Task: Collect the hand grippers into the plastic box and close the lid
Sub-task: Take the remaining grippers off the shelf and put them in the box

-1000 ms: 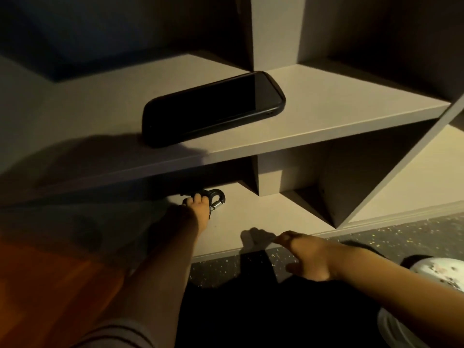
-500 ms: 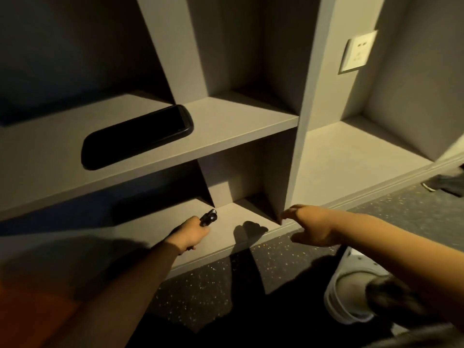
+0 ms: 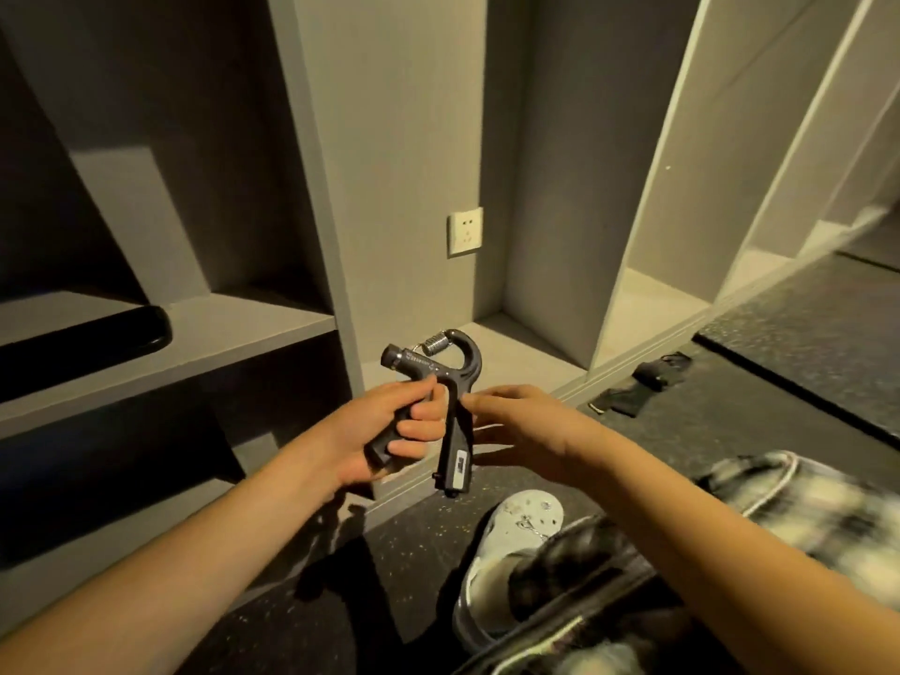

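Your left hand point(image 3: 384, 431) grips one handle of the hand gripper point(image 3: 455, 382), spring at 12 o'clock, free handle hanging toward 6. Your right hand point(image 3: 516, 426), fingers loose, sits at its 3 o'clock. Plastic box unseen.

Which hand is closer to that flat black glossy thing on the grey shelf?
Left. The left hand, gripping the dark grey hand gripper, is right of the black thing; the right hand lies farther right.
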